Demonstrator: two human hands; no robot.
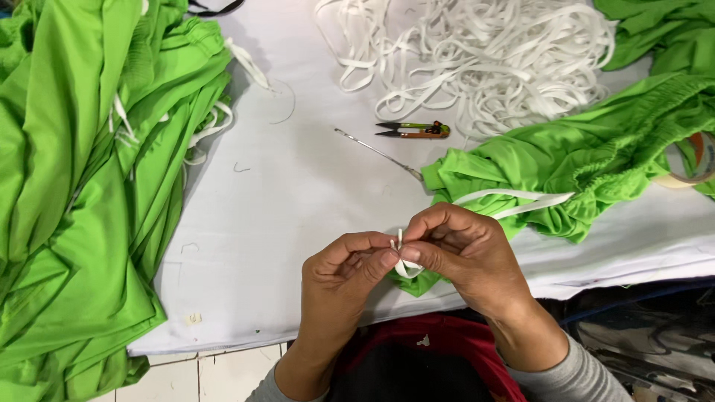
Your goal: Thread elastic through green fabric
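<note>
Left hand (344, 269) and right hand (456, 249) both pinching end of white elastic band (404, 264), fingertips meeting, seemingly knotting or looping it. Band running from right hand up into waistband of green garment (573, 167) just beyond. Judging: threading mostly done, end being finished. Green pile (82, 186) lying left of hands; loose elastic heap (484, 56), thread snips (413, 131), metal bodkin (376, 152) lying beyond hands. Tape roll (693, 160) far right. No packages, labels or signs showing.

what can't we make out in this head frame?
- White elastic: its ends are covered by left hand and right hand.
- Green garment: cut off by the right edge.
- Tape roll: partly under fabric, cut by the edge.
</note>
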